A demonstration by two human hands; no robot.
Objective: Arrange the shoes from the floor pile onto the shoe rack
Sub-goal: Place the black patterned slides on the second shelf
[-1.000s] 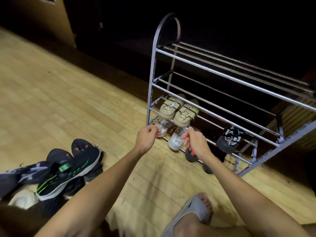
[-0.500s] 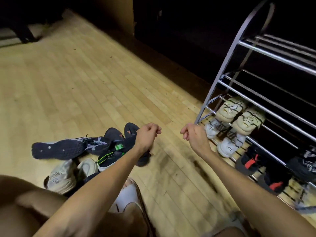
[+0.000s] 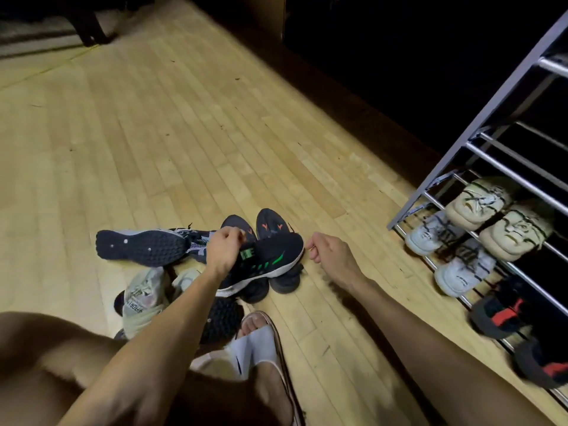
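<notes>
My view has swung left and down since half a second ago: the shoe rack [image 3: 504,167] has slid to the right edge, cut off there, and the floor pile [image 3: 196,272] now sits under my hands. My left hand [image 3: 226,250] has come down over the pile, above the black shoe with green stripes [image 3: 267,262]; my right hand [image 3: 330,252] hangs just right of that shoe's toe, apart from it.

The wooden floor [image 3: 153,133] fades into darkness at the top, and the rack's upper tiers are lost against black. My left forearm hides the middle of the pile, and my knee covers its near edge. Both hands have fingers curled in; I see nothing held in the right grip, and I cannot tell whether the left grip pinches the shoe's collar or only hovers over it.

On the rack sit a beige pair [image 3: 495,216], a white pair [image 3: 445,250] below it and a black-and-red pair [image 3: 516,333], blurred. In the pile, a dark shoe lies sole-up [image 3: 141,247] on the left, two black shoes with orange marks [image 3: 264,226] stand behind, a pale grey shoe [image 3: 144,296] lies nearer me, beside my foot in a white slide sandal [image 3: 261,339].
</notes>
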